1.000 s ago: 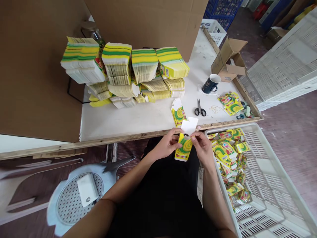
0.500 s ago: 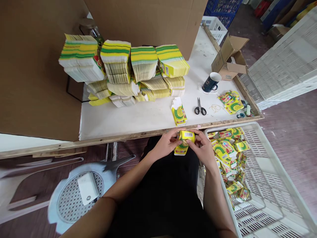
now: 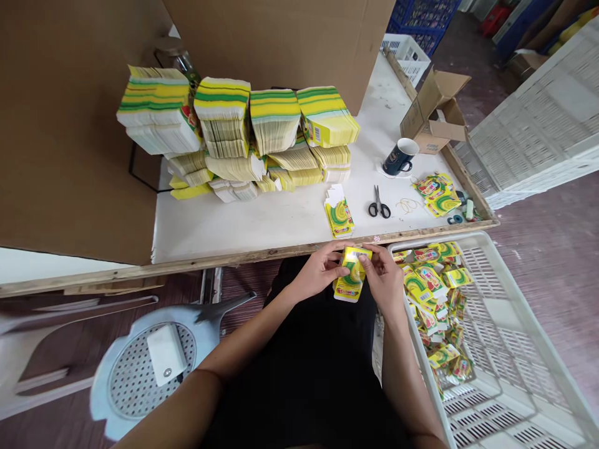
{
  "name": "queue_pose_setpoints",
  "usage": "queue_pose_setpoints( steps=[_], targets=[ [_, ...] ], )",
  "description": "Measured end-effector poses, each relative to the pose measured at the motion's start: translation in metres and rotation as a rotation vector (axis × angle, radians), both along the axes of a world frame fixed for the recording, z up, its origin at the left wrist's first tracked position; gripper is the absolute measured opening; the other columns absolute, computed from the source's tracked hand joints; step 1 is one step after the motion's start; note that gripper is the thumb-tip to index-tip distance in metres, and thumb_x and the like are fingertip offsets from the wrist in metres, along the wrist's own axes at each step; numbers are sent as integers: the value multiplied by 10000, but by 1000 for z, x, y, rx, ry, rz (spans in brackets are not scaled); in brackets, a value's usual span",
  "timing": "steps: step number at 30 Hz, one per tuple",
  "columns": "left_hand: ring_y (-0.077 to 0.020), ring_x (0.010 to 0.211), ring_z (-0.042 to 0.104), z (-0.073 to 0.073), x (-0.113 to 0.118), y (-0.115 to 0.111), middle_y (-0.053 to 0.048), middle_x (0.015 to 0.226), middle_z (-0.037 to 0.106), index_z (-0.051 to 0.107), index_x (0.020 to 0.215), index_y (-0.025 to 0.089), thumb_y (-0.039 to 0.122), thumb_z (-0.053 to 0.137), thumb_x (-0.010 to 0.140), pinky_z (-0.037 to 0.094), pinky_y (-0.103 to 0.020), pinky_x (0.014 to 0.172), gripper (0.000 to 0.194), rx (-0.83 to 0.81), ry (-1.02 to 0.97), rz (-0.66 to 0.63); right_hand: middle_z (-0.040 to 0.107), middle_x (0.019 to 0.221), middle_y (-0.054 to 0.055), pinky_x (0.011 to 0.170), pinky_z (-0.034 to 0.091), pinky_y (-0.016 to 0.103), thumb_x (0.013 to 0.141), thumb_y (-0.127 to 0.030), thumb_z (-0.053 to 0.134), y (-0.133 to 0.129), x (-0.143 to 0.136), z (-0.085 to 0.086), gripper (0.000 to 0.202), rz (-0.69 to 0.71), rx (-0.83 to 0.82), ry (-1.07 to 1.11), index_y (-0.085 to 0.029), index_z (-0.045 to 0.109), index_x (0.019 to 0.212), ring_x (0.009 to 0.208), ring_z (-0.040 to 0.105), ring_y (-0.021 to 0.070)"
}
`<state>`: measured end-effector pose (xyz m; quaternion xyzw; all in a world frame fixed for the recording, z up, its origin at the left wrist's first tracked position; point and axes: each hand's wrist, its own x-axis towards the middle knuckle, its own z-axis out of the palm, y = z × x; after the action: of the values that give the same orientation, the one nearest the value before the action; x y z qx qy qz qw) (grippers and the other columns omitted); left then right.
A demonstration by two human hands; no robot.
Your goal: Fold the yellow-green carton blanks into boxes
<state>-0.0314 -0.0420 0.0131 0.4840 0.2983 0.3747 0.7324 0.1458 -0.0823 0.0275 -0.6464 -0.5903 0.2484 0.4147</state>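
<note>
Between my two hands, over my lap and just below the table edge, is a small yellow-green printed carton (image 3: pixel 350 284). My left hand (image 3: pixel 318 273) grips its left side, thumb on the front face. My right hand (image 3: pixel 384 277) holds the upper right, its thumb pressed on the top end near the barcode. The carton's printed front faces up at me. Just beyond my hands, a few flat cartons (image 3: pixel 339 215) with white flaps lie on the table. At my right stands a white plastic crate (image 3: pixel 510 299) with many printed cartons (image 3: pixel 428 290) inside.
Bundled stacks of flat cartons (image 3: pixel 276 125) stand along the table's back before a cardboard sheet (image 3: pixel 281 43). Scissors (image 3: pixel 378 204), a dark mug (image 3: pixel 400 156), more flat cartons (image 3: pixel 437 193) and an open cardboard box (image 3: pixel 435 115) sit at right. A stool (image 3: pixel 140 362) holds a white device (image 3: pixel 166 355).
The carton's barcode panel, raised and facing me before, is now folded back under my right thumb, and more of the printed front shows. My hands stay in nearly the same place.
</note>
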Motion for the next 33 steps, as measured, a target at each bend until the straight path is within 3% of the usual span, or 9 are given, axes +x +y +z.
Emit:
queue_pose_setpoints(
  steps=[2, 4, 8, 10, 13, 16, 22, 28, 33],
  targets=[
    [-225, 869, 736, 0, 4, -3, -113, 1066, 749, 580, 1338, 195, 410, 813, 806, 567, -310, 776, 620, 29, 5, -9, 707, 921, 41, 618, 424, 302, 951, -451, 621, -2, 1, -1, 310, 6, 56, 28, -227, 693, 1154, 664, 548, 166],
    [-255, 1031, 730, 0, 8, -4, -131, 1170, 731, 523, 1414, 219, 402, 775, 849, 567, -356, 909, 646, 78, 2, -5, 715, 1025, 68, 667, 452, 317, 947, -428, 635, -3, 5, 2, 277, -74, 152, 10, -222, 692, 1123, 736, 578, 180],
    [-284, 1390, 551, 0, 6, 0, -144, 1458, 589, 397, 1527, 289, 369, 753, 877, 381, -475, 1207, 745, 189, 45, 40, 684, 1013, 99, 844, 457, 414, 905, -409, 682, -1, 33, 14, 227, -628, 486, -267, -204, 669, 1000, 919, 592, 254],
    [-285, 1393, 546, -4, 2, 4, -152, 1474, 572, 414, 1515, 274, 381, 740, 886, 362, -502, 1220, 716, 194, 81, 55, 682, 1043, 116, 944, 414, 489, 880, -412, 703, 5, 48, 14, 244, -762, 533, -394, -202, 667, 998, 982, 580, 291],
    [-276, 1305, 613, -10, -1, 7, -164, 1381, 635, 517, 1423, 214, 409, 727, 890, 415, -499, 1185, 605, 167, 109, 94, 699, 1020, 107, 963, 401, 485, 908, -409, 645, 25, 52, -1, 229, -576, 423, -413, -197, 683, 986, 972, 592, 286],
    [-257, 1210, 665, -16, -2, 7, -165, 1294, 681, 600, 1313, 169, 393, 718, 892, 465, -474, 1141, 491, 177, 126, 114, 706, 1073, 113, 970, 388, 457, 919, -396, 604, 59, 30, -25, 242, -342, 127, -404, -202, 707, 1019, 1036, 578, 294],
    [-227, 1087, 705, -21, -16, 9, -151, 1196, 722, 639, 1247, 151, 334, 707, 890, 503, -460, 1086, 407, 183, 186, 159, 630, 1290, 209, 1023, 341, 475, 844, -375, 697, 124, -20, -49, 423, -241, -330, -494, -124, 648, 1180, 1231, 504, 377],
    [-222, 1040, 713, -28, -23, 13, -142, 1153, 736, 654, 1211, 157, 357, 720, 881, 522, -448, 1046, 391, 159, 210, 209, 654, 1192, 239, 1055, 320, 531, 739, -352, 763, 142, -19, -50, 343, -316, -363, -264, -145, 610, 965, 1218, 528, 413],
    [-229, 1057, 709, -32, -20, 20, -145, 1177, 726, 644, 1236, 162, 397, 747, 863, 519, -442, 1046, 454, 138, 181, 262, 715, 844, 60, 916, 479, 429, 845, -347, 627, 130, -8, -45, 283, -295, -285, -50, -184, 560, 1066, 878, 677, 252]
  ],
)
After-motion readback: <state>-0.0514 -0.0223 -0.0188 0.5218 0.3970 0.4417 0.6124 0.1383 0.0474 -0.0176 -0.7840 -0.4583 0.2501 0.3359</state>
